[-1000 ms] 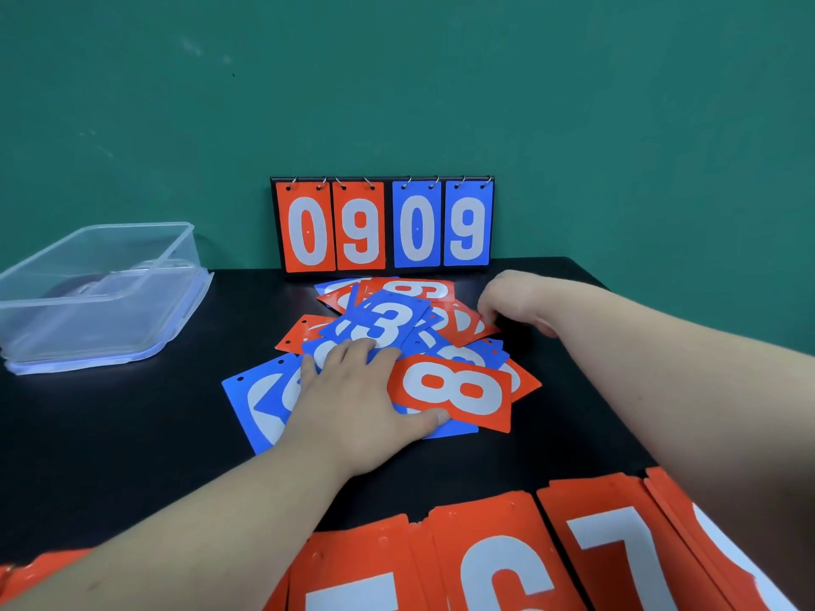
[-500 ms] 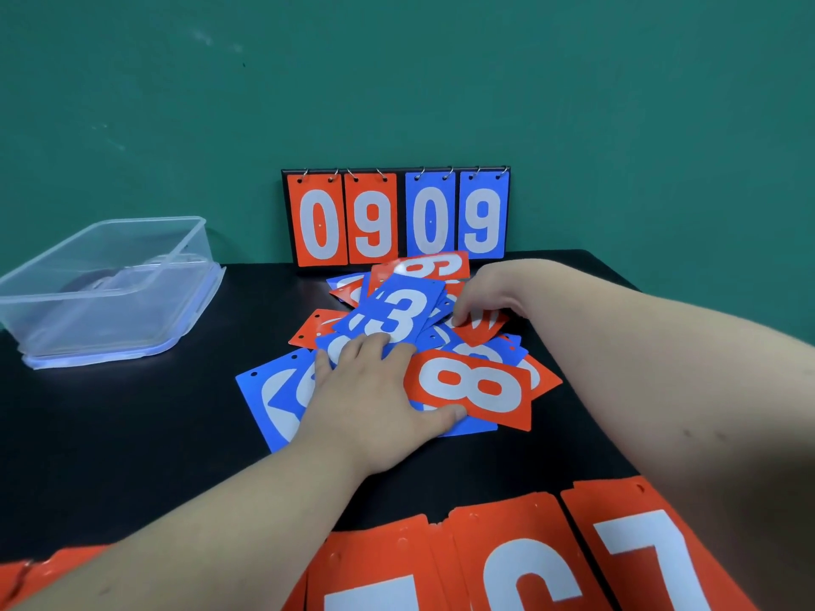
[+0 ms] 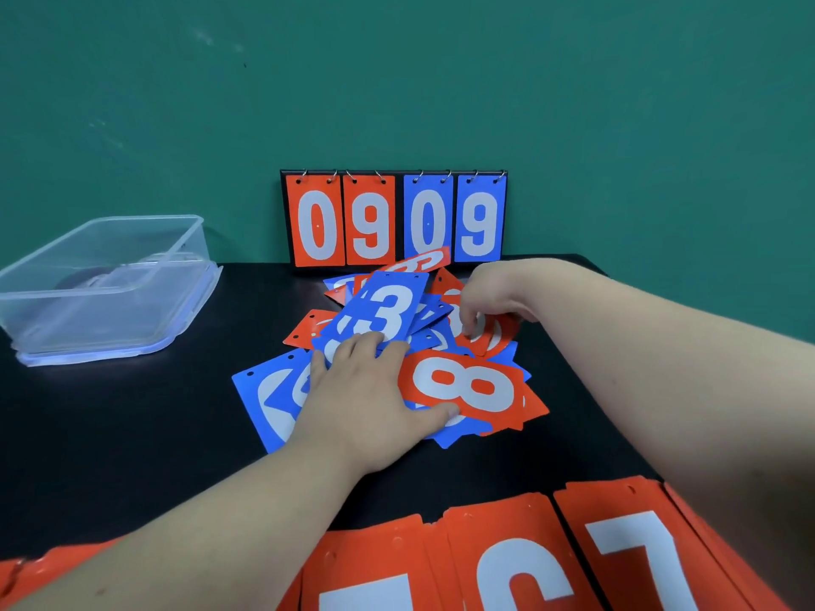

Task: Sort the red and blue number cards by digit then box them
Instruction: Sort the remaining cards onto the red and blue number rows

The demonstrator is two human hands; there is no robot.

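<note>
Head view. We are in the sorting step; boxing has not begun.

- The mixed pile (image 3: 430, 339) of red and blue cards lies mid-desk (image 3: 132, 434), with a blue 3 (image 3: 388, 310) and a red 8 (image 3: 467, 390) on top.
- The left hand (image 3: 366, 403) presses flat on the pile. Its grip is spread apart and the thumb touches the red 8.
- The right hand (image 3: 489, 297) has its grip curled onto a red card (image 3: 494, 337) at the pile's right side. It looks pinched, and we cannot read the digit.
- A row of red cards (image 3: 507, 557), 6 and 7 showing, lines the near edge.

Next, we judge: draw that card free, read it, and lay it in the row.

The clear box (image 3: 106, 275) sits on its lid (image 3: 110, 355), well left of the pile. A scoreboard (image 3: 394, 218) reading 0909 stands behind. Overlapping cards may drag along.
</note>
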